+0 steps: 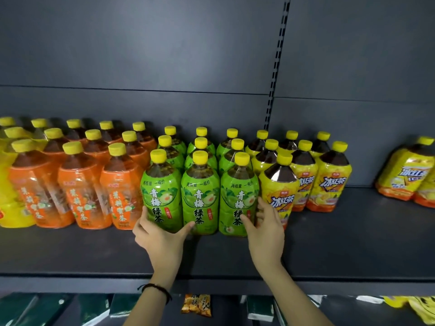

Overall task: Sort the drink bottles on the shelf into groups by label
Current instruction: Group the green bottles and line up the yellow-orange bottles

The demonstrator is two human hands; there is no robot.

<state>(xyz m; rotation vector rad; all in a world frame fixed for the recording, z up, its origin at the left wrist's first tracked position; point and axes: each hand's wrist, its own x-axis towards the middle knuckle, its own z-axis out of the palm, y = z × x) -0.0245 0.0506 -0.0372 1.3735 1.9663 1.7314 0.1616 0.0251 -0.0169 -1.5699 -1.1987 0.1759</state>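
Green-label tea bottles (200,196) with yellow caps stand in three rows at the middle of the dark shelf (341,243). Orange-label bottles (80,184) fill the space to their left, and yellow iced-tea bottles (329,182) stand to their right. My left hand (160,238) wraps the base of the front-left green bottle (159,191), fingers on its left side and thumb on its right. My right hand (264,231) holds the front-right green bottle (237,196); its thumb is on the label and its fingers sit between that bottle and the nearest yellow bottle (279,191).
More yellow-label bottles stand at the far left edge (9,198), and a separate pair stands at the far right (404,177). The shelf front is bare between bottles and edge. Below the shelf lie a snack packet (196,304) and dark green boxes (94,309).
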